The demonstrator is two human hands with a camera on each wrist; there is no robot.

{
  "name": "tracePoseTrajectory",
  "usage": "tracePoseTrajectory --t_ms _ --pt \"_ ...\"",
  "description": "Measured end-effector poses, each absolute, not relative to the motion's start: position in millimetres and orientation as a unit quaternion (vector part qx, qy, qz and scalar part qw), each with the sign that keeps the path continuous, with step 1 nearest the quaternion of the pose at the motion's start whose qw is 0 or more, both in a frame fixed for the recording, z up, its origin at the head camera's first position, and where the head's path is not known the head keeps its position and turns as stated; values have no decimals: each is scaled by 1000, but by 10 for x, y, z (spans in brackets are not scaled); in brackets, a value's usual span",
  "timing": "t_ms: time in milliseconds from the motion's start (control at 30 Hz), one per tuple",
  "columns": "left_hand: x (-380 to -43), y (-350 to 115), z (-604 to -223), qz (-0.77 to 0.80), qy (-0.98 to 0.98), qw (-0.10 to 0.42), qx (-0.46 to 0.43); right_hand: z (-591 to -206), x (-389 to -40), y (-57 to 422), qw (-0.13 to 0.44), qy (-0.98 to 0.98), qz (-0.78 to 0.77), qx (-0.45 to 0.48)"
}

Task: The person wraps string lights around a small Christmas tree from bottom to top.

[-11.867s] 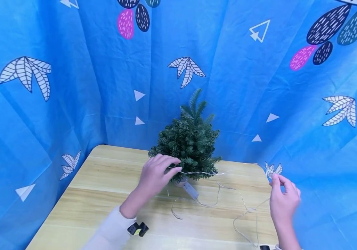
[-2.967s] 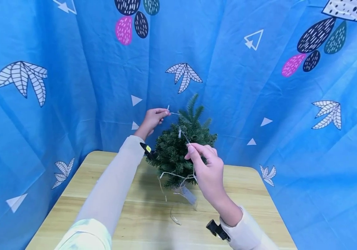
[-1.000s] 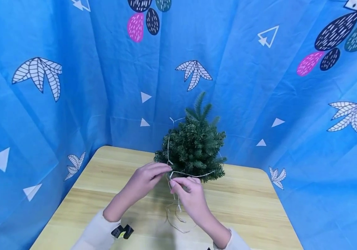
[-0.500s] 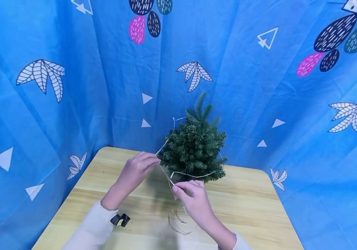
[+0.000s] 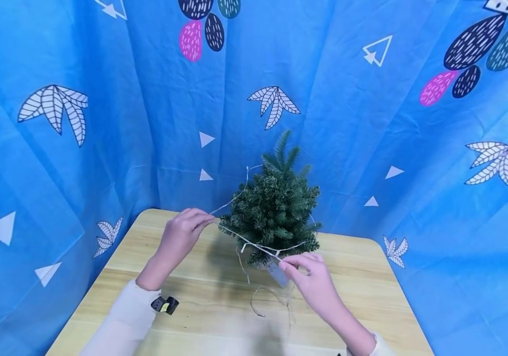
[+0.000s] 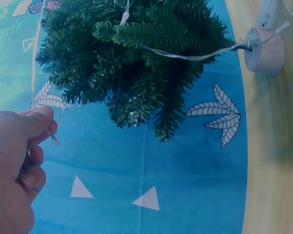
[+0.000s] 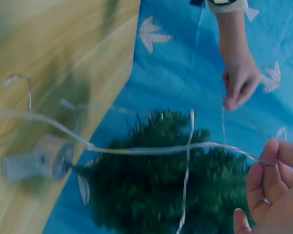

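Note:
A small green artificial Christmas tree (image 5: 276, 202) stands near the back of the table. Thin clear fairy lights (image 5: 231, 231) run from its upper left side out to my left hand (image 5: 180, 237), which pinches the wire at the tree's left. From there a stretch crosses the front to my right hand (image 5: 313, 282), where thumb and fingertips pinch it at the lower right. Another strand (image 6: 195, 57) lies across the lower branches. In the left wrist view the tree's round pale base (image 6: 268, 53) shows. A whitish battery box (image 5: 277, 273) sits in front of the base.
Loose wire (image 5: 255, 306) trails on the wooden table (image 5: 182, 316) in front of the tree. A blue patterned cloth (image 5: 334, 148) hangs close behind and along both sides of the table.
Over the last second my right hand has moved right and my left hand left and slightly up, stretching the wire across the tree's front. Earlier, the wire lay spread to the right on the table.

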State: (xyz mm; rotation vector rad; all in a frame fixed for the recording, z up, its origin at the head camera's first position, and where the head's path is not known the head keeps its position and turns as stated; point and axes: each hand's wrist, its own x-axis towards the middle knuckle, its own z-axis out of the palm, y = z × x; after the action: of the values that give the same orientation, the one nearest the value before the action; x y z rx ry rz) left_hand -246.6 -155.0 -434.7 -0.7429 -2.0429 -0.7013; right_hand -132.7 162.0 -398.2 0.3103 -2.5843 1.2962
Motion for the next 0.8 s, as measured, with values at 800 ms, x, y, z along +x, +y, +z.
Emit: tracePoseTrajectory --t_ms 800 --pt "-2546 -1623 -4253 -250 -837 423 -241 -3739 -1468 2517 168 -911 372 60"
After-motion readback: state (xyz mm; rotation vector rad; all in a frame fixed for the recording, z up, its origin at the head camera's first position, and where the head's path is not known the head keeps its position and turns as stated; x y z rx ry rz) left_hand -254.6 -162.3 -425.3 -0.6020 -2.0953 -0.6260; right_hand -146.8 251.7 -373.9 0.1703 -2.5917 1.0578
